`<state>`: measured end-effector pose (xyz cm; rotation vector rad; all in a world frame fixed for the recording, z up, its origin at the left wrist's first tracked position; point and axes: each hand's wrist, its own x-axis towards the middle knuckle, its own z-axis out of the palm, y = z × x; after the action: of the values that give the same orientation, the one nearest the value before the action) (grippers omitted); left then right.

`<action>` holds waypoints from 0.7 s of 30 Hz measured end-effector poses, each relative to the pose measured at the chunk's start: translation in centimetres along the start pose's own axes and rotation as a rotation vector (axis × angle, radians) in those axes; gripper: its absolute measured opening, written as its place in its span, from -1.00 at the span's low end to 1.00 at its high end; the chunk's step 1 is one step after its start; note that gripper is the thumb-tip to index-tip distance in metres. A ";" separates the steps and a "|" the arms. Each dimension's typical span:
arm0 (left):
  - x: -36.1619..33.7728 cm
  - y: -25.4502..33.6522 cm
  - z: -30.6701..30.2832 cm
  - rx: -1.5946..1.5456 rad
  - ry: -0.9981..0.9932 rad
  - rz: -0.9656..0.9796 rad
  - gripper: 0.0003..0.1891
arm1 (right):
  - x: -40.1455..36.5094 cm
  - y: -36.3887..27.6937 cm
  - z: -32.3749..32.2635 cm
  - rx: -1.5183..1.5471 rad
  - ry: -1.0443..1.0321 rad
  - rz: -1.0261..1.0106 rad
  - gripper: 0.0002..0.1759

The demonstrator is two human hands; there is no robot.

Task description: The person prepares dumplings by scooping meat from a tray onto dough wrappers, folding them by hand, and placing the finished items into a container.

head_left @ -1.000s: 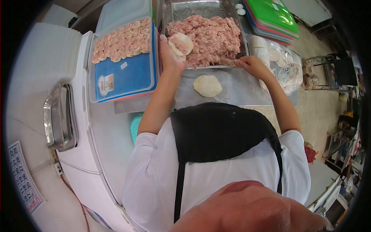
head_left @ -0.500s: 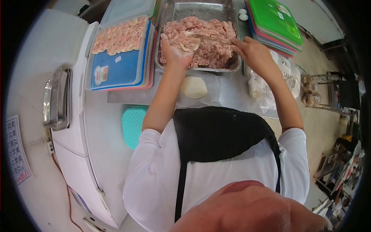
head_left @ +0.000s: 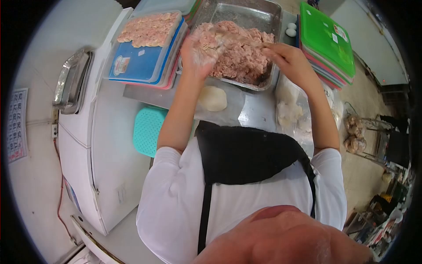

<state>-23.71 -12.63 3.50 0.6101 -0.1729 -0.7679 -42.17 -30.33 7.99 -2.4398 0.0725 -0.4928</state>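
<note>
My left hand [head_left: 194,60], dusted with flour, is palm up over the near left part of a metal pan [head_left: 246,6]. It cups a thin pale dumpling wrapper, smeared by motion, its edge hard to make out. Ground meat [head_left: 246,57] fills the pan's near part. My right hand [head_left: 285,57] is closed round the end of a thin flat spatula, whose blurred blade reaches left over the meat towards my left palm. Just below the pan, a pale round stack of wrappers [head_left: 212,98] lies on the metal work surface [head_left: 259,115].
At left, stacked plastic trays [head_left: 140,66] carry rows of dumplings [head_left: 147,31]. Green-lidded trays [head_left: 325,44] stand at right, beside two white egg-like things [head_left: 291,29]. Plastic bags [head_left: 294,110] lie near my right forearm. A turquoise perforated basket [head_left: 148,132] is by my left elbow.
The view has shifted, so the pan and trays sit differently. My left hand has turned and the wrapper's outline is now blurred. The spatula stays in my right hand.
</note>
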 end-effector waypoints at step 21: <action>1.2 3.3 -2.7 1.725 -0.385 -0.022 -0.34 | -1.3 1.6 5.6 -0.271 0.080 -0.057 -0.68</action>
<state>-19.92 -10.43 3.13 2.0706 -1.2504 -0.6012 -41.23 -28.07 2.53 -2.6923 0.1099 -0.6420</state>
